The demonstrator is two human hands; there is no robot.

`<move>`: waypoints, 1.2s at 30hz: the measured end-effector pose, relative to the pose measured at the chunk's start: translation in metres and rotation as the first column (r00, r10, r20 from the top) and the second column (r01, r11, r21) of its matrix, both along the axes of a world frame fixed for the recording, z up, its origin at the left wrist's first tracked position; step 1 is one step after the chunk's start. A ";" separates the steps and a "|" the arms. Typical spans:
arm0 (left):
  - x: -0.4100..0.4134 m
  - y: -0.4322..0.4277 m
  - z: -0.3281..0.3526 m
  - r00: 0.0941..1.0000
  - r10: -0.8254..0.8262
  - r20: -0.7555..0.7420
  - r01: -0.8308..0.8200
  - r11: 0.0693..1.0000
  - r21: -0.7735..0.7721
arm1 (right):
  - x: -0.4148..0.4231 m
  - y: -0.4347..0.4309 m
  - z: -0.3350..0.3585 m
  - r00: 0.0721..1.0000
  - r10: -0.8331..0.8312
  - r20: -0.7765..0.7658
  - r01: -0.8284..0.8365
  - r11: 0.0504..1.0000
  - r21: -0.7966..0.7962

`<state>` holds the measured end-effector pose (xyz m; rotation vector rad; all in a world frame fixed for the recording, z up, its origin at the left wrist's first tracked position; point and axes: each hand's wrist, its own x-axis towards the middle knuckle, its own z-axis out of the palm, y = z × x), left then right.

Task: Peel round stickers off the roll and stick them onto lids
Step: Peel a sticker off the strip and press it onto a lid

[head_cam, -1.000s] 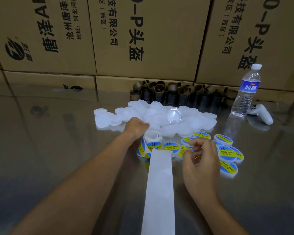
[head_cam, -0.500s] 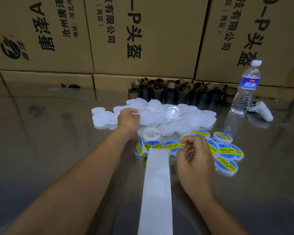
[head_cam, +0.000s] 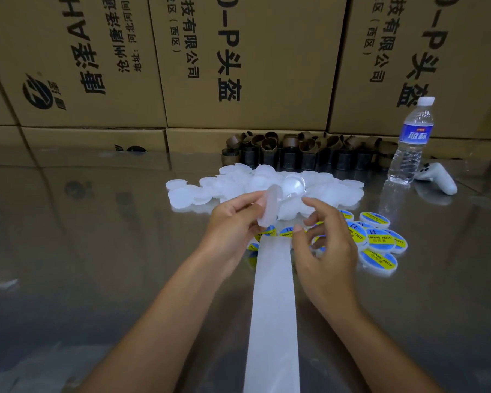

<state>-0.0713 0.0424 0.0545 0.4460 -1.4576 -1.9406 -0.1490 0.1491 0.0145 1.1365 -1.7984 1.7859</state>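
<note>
Frosted white round lid (head_cam: 270,207), tilted edge-on

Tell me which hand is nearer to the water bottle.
Right. The right hand sits below and left of the water bottle, beside the labelled lids. The left hand, holding a blank lid, is further left still.

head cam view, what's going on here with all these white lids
A person is labelling lids. The left hand grips a plain white lid edge-on near the unlabelled pile. The right hand hovers beside it, fingers curled; whether it carries anything is unclear. Finished blue-and-yellow lids lie to the right, and the bare backing strip trails toward the camera.
</note>
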 end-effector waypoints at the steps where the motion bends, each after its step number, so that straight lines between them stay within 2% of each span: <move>1: 0.002 0.001 -0.002 1.000 -0.008 0.024 0.009 1.000 -0.016 | 0.000 0.000 0.001 0.999 -0.001 -0.042 0.001 1.000 0.017; 4: 0.007 0.003 -0.005 0.992 -0.095 0.080 0.094 0.996 0.013 | -0.002 0.002 0.001 0.997 0.052 -0.065 -0.046 0.995 0.085; 9: 0.013 0.007 -0.005 0.947 -0.300 0.111 0.296 0.954 0.050 | -0.001 0.003 0.004 0.977 0.200 0.071 -0.207 0.970 0.126; 12: 0.015 0.006 -0.006 0.932 -0.335 0.135 0.322 0.940 0.108 | 0.001 0.004 0.009 0.933 0.286 0.220 -0.309 0.948 0.081; 15: 0.016 0.007 -0.006 0.944 -0.302 0.135 0.293 0.953 0.082 | 0.003 0.005 0.011 0.878 0.320 0.355 -0.353 0.935 0.029; 17: 0.016 0.007 -0.006 0.966 -0.244 0.084 0.241 0.970 0.038 | 0.004 0.005 0.012 0.856 0.318 0.408 -0.345 0.939 -0.009; 20: 0.013 0.010 -0.007 0.981 -0.196 -0.006 0.196 0.977 0.084 | 0.003 0.004 0.011 0.838 0.309 0.449 -0.336 0.942 -0.020; 23: 0.008 0.014 -0.007 0.981 -0.196 -0.001 0.194 0.973 0.123 | 0.004 0.003 0.010 0.843 0.294 0.450 -0.331 0.944 0.004; 29: 0.008 0.018 -0.011 0.987 -0.154 -0.054 0.148 0.983 -0.110 | 0.004 0.003 0.011 0.855 0.291 0.428 -0.340 0.940 0.039; 31: 0.009 0.016 -0.012 0.986 -0.128 -0.109 0.120 0.989 -0.082 | 0.003 0.002 0.010 0.883 0.251 0.396 -0.291 0.956 0.042; 34: 0.008 0.009 -0.012 0.980 -0.052 -0.190 0.063 0.997 0.053 | -0.003 0.001 0.006 0.929 0.099 0.357 -0.131 0.989 0.065; 36: 0.008 0.004 -0.012 0.974 -0.012 -0.227 0.044 0.990 0.134 | -0.007 0.001 0.004 0.936 0.036 0.351 -0.083 0.989 0.119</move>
